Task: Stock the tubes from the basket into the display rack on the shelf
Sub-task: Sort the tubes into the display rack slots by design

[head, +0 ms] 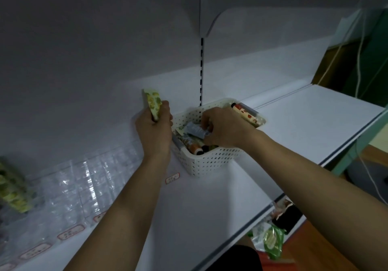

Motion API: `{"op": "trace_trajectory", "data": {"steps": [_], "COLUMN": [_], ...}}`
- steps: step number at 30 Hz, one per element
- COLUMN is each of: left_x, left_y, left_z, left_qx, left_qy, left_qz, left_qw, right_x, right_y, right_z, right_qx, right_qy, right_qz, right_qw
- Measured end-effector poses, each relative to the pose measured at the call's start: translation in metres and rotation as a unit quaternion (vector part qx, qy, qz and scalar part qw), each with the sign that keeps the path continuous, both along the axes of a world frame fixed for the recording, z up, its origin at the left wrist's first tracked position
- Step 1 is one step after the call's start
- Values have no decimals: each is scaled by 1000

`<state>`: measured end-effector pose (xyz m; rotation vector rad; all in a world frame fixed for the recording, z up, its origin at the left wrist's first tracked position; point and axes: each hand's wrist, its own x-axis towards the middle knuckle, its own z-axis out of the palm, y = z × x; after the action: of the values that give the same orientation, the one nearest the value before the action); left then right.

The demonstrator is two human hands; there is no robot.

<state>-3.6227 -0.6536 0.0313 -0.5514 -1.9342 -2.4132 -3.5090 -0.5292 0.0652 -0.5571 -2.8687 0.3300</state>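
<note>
A white perforated basket [210, 161] stands on the white shelf [304, 119] and holds several tubes. My left hand [154, 130] grips a green-patterned tube [154, 104] upright, just left of the basket. My right hand [224, 128] reaches into the basket and its fingers pinch a grey tube [196, 131]. A red-patterned tube [245, 113] leans on the basket's far rim. The clear plastic display rack [84, 186] runs along the shelf at the left, with a green tube [13, 191] standing in its far left end.
Small red-bordered labels [70, 232] line the rack's front. A slotted upright [201, 71] rises behind the basket. Packets in green wrapping [270, 239] lie on a lower level at the bottom right. Cables [361, 50] hang at the right.
</note>
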Motion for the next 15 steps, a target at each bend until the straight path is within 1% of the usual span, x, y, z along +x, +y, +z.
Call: {"op": "trace_trajectory", "data": {"steps": [1,3,5,7,8,10,12,13,14,15], "left_x": [-1,-2,0,6,10,16,19,20,20,19], "left_y": [-1,-1,-2,-2,-2,-2,-2,-2,-3,-3], "left_z": [1,3,5,8,10,12,14,14,14,14], "left_qx": [6,12,7,-2,-2,-6,-2,5,10,13], "left_qy": [-1,-7,-6,15,30,54,35,9,-16,-34], "left_qz": [6,15,7,-16,-34,-66,-92,-101,-102,-98], "left_qw": [1000,1000,1000,1000,999,996,995,995,995,995], "right_x": [0,1,2,3,4,6,6,5,2,0], "right_y": [1,3,2,-2,-6,-16,-20,-18,-13,-6], "right_z": [-1,-2,1,7,10,15,15,14,12,9], "right_qx": [-18,-68,-117,-201,-240,-270,-282,-278,-258,-215], "right_qy": [25,103,194,264,279,269,247,252,270,285], "right_qz": [-10,-42,-53,-21,11,85,136,137,113,71], "right_qw": [999,991,973,943,930,920,917,917,921,931]}}
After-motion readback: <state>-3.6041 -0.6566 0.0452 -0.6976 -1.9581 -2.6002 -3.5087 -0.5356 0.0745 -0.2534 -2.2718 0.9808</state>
